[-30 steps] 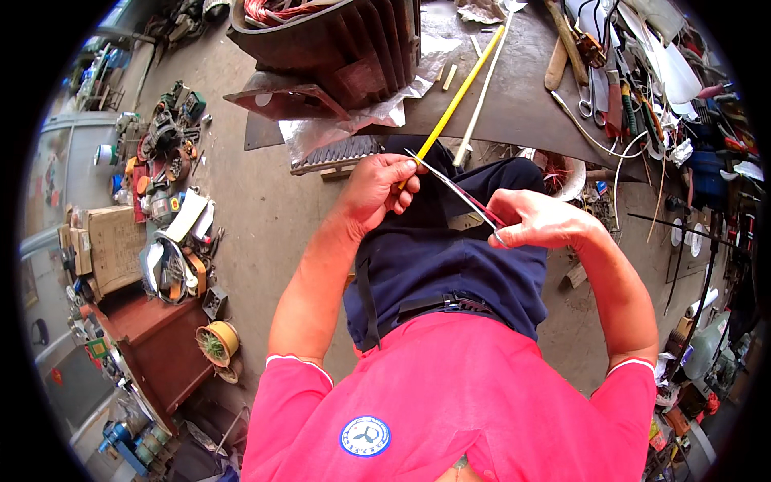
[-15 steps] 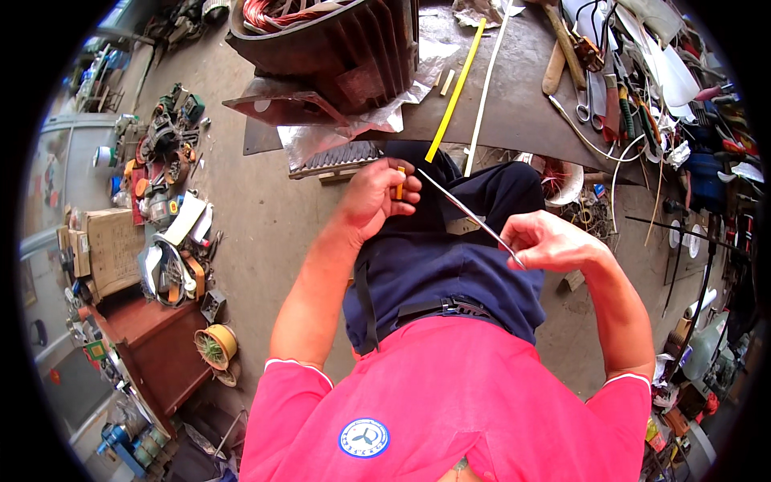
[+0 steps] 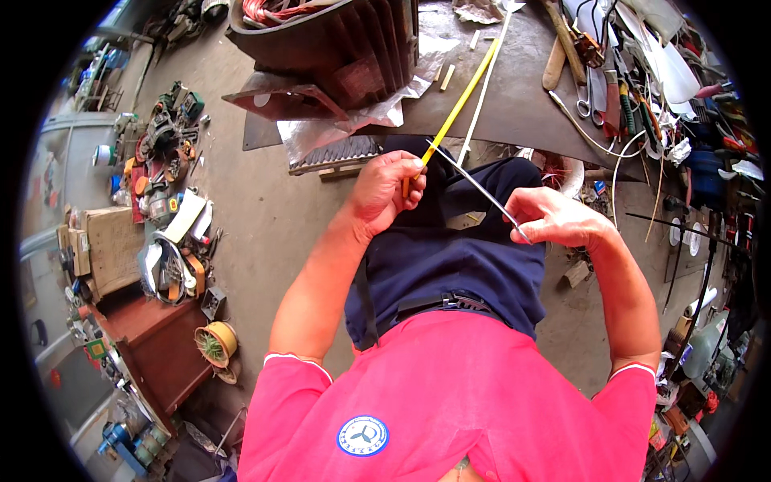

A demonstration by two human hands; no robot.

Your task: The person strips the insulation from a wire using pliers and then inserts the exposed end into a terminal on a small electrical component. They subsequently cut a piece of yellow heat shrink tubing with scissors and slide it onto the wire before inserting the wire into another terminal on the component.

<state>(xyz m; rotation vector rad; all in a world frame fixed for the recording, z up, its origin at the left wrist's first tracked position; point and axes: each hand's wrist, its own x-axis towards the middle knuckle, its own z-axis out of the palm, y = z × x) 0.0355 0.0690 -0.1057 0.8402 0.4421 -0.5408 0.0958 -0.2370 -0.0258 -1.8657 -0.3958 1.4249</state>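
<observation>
Yellow tube (image 3: 466,96), slanting from a worker's left hand (image 3: 387,191) up over the dark bench (image 3: 530,112), looks light, springy and probably smooth, best pinched near its lower end, where left thumb and fingers grip it; the right hand (image 3: 554,218) grasps scissors (image 3: 482,189), tips at the tube.

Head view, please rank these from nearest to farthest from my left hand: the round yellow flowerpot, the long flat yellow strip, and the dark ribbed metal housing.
1. Long flat yellow strip: in the grip of your left hand, slanting up to the right.
2. Dark ribbed metal housing: above and left of that hand.
3. Round yellow flowerpot: well off, lower left.
</observation>
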